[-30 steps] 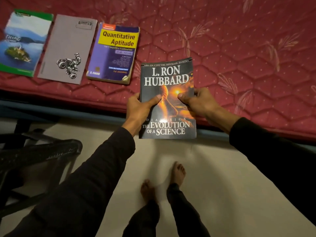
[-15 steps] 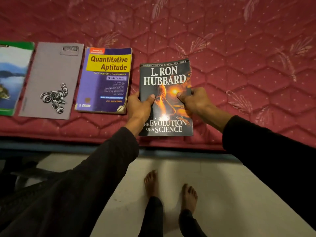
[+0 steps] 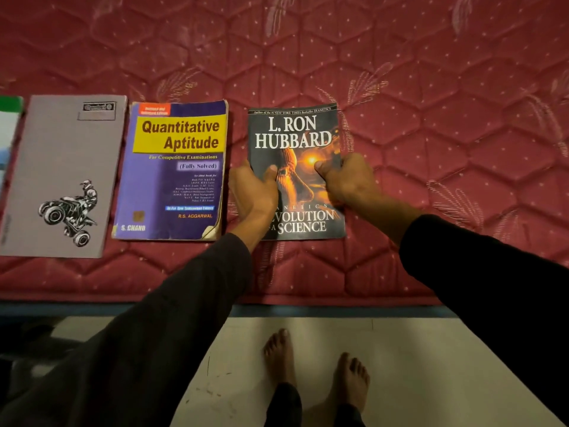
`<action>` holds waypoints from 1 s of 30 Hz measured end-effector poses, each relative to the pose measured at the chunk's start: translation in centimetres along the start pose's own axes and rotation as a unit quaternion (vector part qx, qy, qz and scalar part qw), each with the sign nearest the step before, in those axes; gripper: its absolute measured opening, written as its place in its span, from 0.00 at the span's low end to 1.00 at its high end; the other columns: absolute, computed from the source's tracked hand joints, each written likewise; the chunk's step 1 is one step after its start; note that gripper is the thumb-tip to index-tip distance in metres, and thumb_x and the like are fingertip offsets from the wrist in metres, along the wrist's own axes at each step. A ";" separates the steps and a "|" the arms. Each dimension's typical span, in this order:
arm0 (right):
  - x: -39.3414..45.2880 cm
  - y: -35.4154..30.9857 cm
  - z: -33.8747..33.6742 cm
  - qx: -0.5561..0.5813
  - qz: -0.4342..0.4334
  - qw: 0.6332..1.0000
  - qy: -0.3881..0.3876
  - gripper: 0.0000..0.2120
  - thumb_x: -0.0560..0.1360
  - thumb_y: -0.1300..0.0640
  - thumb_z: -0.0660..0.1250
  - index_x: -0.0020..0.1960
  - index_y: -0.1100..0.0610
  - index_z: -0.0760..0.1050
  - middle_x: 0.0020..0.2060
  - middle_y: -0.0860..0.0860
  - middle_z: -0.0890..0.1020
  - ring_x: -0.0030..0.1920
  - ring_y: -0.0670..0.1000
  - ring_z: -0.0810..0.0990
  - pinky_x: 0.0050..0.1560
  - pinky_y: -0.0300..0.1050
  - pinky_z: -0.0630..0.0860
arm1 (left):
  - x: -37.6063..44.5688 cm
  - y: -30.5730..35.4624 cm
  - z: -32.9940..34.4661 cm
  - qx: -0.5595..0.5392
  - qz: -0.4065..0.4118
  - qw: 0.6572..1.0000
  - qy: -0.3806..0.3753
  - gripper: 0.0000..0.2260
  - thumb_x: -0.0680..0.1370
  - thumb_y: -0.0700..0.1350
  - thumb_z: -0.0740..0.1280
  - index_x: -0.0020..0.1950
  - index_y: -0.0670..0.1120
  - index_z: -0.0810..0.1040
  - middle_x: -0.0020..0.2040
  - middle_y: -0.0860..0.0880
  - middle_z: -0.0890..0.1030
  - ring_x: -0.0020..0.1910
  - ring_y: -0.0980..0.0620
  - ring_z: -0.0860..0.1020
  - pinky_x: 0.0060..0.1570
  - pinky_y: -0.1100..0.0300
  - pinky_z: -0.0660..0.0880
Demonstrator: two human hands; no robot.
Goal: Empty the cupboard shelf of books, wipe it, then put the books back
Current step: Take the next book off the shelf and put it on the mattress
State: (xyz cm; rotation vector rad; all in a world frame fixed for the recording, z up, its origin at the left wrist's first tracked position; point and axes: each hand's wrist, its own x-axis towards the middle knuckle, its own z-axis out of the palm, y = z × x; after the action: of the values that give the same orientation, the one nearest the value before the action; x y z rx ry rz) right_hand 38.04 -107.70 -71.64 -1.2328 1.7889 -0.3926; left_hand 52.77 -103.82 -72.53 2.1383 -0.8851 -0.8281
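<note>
Books from the cupboard shelf are being laid in a row on the red quilted mattress (image 3: 431,149). A second ago you held the dark paperback (image 3: 295,131) out over the mattress edge; it now lies flat, cover up, as the rightmost item in the row. Your left hand (image 3: 252,192) grips its left edge with the thumb across the cover. Your right hand (image 3: 345,180) grips the right edge the same way. Neither hand has let go yet.

Judged from the layout, you are in the emptying step. Wiping and restocking remain. The cupboard itself is out of view, so you cannot tell how many books are left on the shelf.

Adjacent items:
- The "Quantitative Aptitude" textbook (image 3: 172,171) lies just beside the paperback, apart from it by a narrow gap; its lower right cover corner is curled.
- The grey notebook (image 3: 61,177) with a quad-bike print lies further left.
- The green-edged book (image 3: 9,134) is cut off by the frame edge.

No obstruction is present: open mattress lies to the right of the paperback for further books. Your bare feet (image 3: 317,365) stand on the pale floor (image 3: 431,365) close to the bed frame.
</note>
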 end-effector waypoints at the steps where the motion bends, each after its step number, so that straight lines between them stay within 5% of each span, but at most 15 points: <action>1: 0.0 -0.1 0.0 0.002 0.003 1.000 0.003 0.16 0.77 0.49 0.68 0.37 0.59 0.73 0.31 0.52 0.74 0.33 0.51 0.73 0.30 0.42 0.63 | 0.1 0.0 0.1 0.009 0.008 1.000 0.003 0.16 0.77 0.48 0.71 0.59 0.40 0.79 0.56 0.43 0.80 0.54 0.46 0.79 0.55 0.51 0.78; 5: -0.3 -0.5 0.1 -0.025 0.009 1.000 0.017 0.22 0.77 0.47 0.67 0.31 0.57 0.67 0.30 0.51 0.72 0.34 0.52 0.71 0.34 0.44 0.64 | 0.1 0.0 0.6 0.033 0.025 0.999 0.010 0.17 0.78 0.49 0.69 0.61 0.40 0.77 0.59 0.41 0.78 0.59 0.44 0.77 0.59 0.46 0.76; 9: -0.4 -0.9 0.1 -0.061 0.005 0.998 0.016 0.21 0.77 0.43 0.65 0.32 0.54 0.66 0.40 0.54 0.75 0.44 0.56 0.75 0.42 0.45 0.66 | -0.1 0.1 0.6 0.078 0.033 0.996 -0.011 0.20 0.80 0.49 0.65 0.66 0.38 0.71 0.63 0.40 0.71 0.64 0.43 0.70 0.65 0.49 0.69; 16: -2.1 -1.1 -0.5 -0.105 -0.015 0.994 0.008 0.15 0.80 0.45 0.63 0.46 0.58 0.70 0.49 0.58 0.76 0.50 0.59 0.74 0.43 0.44 0.64 | -0.4 0.0 0.1 0.137 0.049 0.988 -0.047 0.24 0.81 0.49 0.63 0.70 0.36 0.65 0.67 0.38 0.65 0.68 0.41 0.64 0.69 0.51 0.63; 19: -2.5 -0.6 -0.4 -0.111 -0.018 0.994 0.005 0.21 0.80 0.45 0.62 0.61 0.63 0.71 0.58 0.60 0.77 0.58 0.61 0.75 0.44 0.45 0.64 | -1.1 -0.2 0.0 0.154 0.066 0.984 -0.053 0.27 0.81 0.48 0.63 0.74 0.35 0.60 0.69 0.38 0.62 0.69 0.41 0.63 0.70 0.50 0.64; 25: -3.0 -0.2 0.0 -0.122 -0.031 0.992 0.006 0.26 0.80 0.49 0.64 0.69 0.65 0.63 0.61 0.63 0.75 0.62 0.62 0.74 0.48 0.47 0.69 | -2.0 -0.6 -0.1 0.153 0.074 0.983 -0.069 0.30 0.82 0.47 0.62 0.77 0.35 0.53 0.74 0.35 0.58 0.74 0.38 0.60 0.73 0.47 0.60; 30: -4.1 0.5 -0.1 -0.205 -0.087 0.974 0.032 0.24 0.80 0.49 0.64 0.67 0.64 0.65 0.59 0.63 0.76 0.60 0.63 0.74 0.54 0.54 0.72 | -3.3 -0.9 -0.7 0.189 0.120 0.971 -0.086 0.30 0.83 0.45 0.59 0.78 0.36 0.47 0.79 0.39 0.51 0.78 0.44 0.52 0.74 0.60 0.50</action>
State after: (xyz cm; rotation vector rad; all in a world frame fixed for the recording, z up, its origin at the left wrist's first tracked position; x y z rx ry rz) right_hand 38.03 -103.93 -69.88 -1.6893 1.8804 -0.1639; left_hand 51.72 -100.58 -71.85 2.2354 -1.4612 -0.7761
